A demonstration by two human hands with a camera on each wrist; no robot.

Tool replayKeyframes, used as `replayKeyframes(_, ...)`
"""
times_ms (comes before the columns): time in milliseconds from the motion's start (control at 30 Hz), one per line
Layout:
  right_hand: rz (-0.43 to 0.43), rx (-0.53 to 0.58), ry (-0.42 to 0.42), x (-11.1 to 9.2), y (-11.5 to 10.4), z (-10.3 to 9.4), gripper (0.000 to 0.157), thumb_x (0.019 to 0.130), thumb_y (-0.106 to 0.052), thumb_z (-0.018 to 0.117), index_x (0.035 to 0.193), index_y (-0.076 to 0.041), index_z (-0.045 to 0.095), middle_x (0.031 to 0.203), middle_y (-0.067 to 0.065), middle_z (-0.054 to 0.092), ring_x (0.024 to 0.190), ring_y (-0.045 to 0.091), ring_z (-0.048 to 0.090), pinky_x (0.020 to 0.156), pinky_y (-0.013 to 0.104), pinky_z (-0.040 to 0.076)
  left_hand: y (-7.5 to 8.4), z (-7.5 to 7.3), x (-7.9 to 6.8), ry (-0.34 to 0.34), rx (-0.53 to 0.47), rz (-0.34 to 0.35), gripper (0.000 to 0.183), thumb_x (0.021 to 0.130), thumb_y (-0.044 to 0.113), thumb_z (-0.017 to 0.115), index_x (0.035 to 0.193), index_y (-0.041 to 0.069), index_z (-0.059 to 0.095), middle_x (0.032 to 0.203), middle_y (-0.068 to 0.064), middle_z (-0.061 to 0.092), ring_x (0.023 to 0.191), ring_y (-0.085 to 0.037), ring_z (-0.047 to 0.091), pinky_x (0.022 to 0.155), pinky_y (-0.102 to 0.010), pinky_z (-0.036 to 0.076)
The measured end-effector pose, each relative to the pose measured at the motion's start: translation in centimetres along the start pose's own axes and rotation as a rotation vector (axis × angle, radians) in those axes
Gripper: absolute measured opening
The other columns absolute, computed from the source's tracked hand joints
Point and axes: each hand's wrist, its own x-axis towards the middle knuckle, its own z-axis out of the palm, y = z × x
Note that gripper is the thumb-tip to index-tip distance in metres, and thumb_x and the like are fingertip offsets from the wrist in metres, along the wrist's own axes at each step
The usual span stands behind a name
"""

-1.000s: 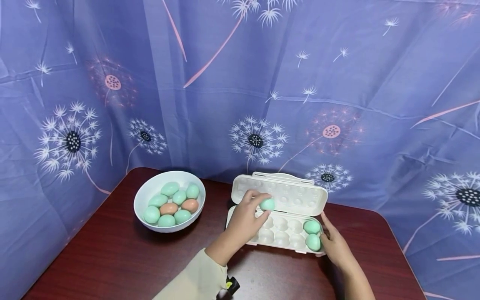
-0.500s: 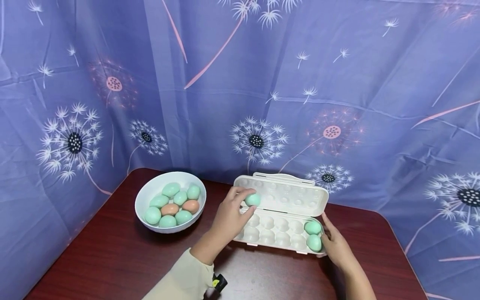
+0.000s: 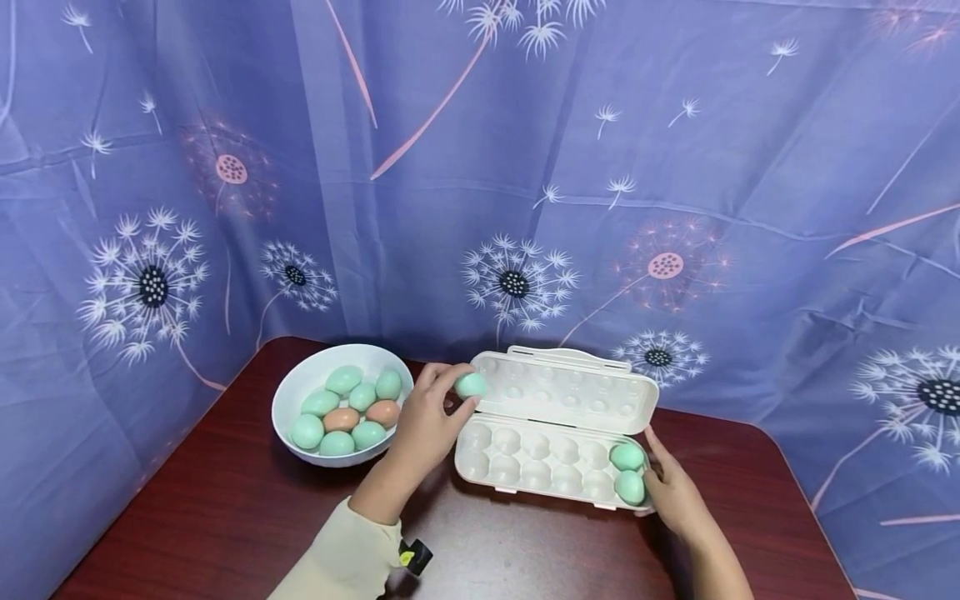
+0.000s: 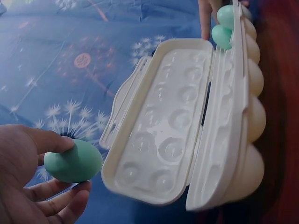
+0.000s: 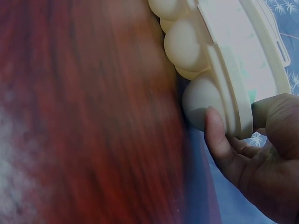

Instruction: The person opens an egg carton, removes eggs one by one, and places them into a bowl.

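A green egg [image 3: 472,385] is pinched between the thumb and fingers of my left hand [image 3: 426,423], above the left end of an open white egg carton [image 3: 551,458]. The left wrist view shows that egg [image 4: 74,162] beside the carton's raised lid [image 4: 154,126]. My right hand [image 3: 678,492] grips the carton's right end, and in the right wrist view its thumb [image 5: 217,135] lies against the outside of an egg cup. Two green eggs [image 3: 627,456] sit in the cups at that end. The other visible cups hold nothing.
To the left on the dark red table [image 3: 225,517] stands a white bowl [image 3: 288,392] with several green eggs [image 3: 307,432] and two brown eggs [image 3: 341,419]. A blue curtain [image 3: 420,250] with dandelion prints hangs behind the table.
My left hand has moved left along the carton with the green egg, from over its middle to its left end. My right hand has stayed at the carton's right end.
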Motion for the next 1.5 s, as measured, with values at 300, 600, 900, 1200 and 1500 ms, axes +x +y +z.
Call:
replayKeyframes(300, -0.013, -0.012, 0.0, -0.1, 0.0, 0.0, 0.072, 0.103, 0.004, 0.036, 0.164, -0.017, 0.005, 0.144, 0.038, 0.04, 0.086, 0.024, 0.068, 0.056, 0.04, 0.061, -1.4, -2.2, 0.5, 0.008, 0.001, -0.059, 0.037, 0.091, 0.02, 0.075, 0.127, 0.018, 0.067, 0.118, -0.01, 0.057, 0.089, -0.024, 0.066, 0.08, -0.037, 0.059)
replayKeyframes(600, -0.013, -0.018, -0.009, 0.1, 0.0, 0.0, 0.071, 0.103, 0.002, 0.035, 0.164, -0.016, 0.003, 0.146, 0.04, 0.038, 0.09, 0.027, 0.068, 0.056, 0.04, 0.061, -2.8, -4.5, 0.7, 0.047, 0.017, -0.095, 0.038, 0.09, 0.015, 0.075, 0.127, 0.013, 0.065, 0.119, -0.014, 0.055, 0.102, -0.026, 0.064, 0.084, -0.04, 0.059)
replayKeyframes(900, -0.007, -0.011, -0.004, 0.1, 0.2, 0.0, 0.071, 0.103, 0.003, 0.036, 0.164, -0.017, 0.005, 0.145, 0.038, 0.04, 0.087, 0.024, 0.068, 0.056, 0.04, 0.061, -3.8, -6.3, 0.9, 0.072, 0.035, -0.142, 0.038, 0.089, 0.009, 0.075, 0.126, 0.01, 0.065, 0.124, -0.017, 0.054, 0.108, -0.031, 0.063, 0.088, -0.044, 0.059)
replayKeyframes(1200, -0.007, -0.01, -0.006, 0.1, 0.3, 0.1, 0.071, 0.104, 0.002, 0.036, 0.164, -0.018, 0.004, 0.145, 0.039, 0.039, 0.083, 0.022, 0.069, 0.056, 0.04, 0.061, -5.2, -7.0, 0.4, 0.022, 0.076, -0.216, 0.041, 0.093, 0.015, 0.071, 0.133, 0.012, 0.063, 0.131, -0.015, 0.054, 0.106, -0.03, 0.065, 0.088, -0.044, 0.057)
replayKeyframes(1500, -0.01, -0.006, -0.007, 0.2, 0.4, 0.0, 0.071, 0.104, 0.002, 0.035, 0.164, -0.019, 0.004, 0.144, 0.039, 0.039, 0.082, 0.021, 0.068, 0.056, 0.04, 0.061, -6.3, -7.0, 0.1, -0.052, 0.186, -0.278, 0.043, 0.09, 0.017, 0.072, 0.133, 0.014, 0.065, 0.126, -0.017, 0.057, 0.107, -0.036, 0.064, 0.094, -0.051, 0.051)
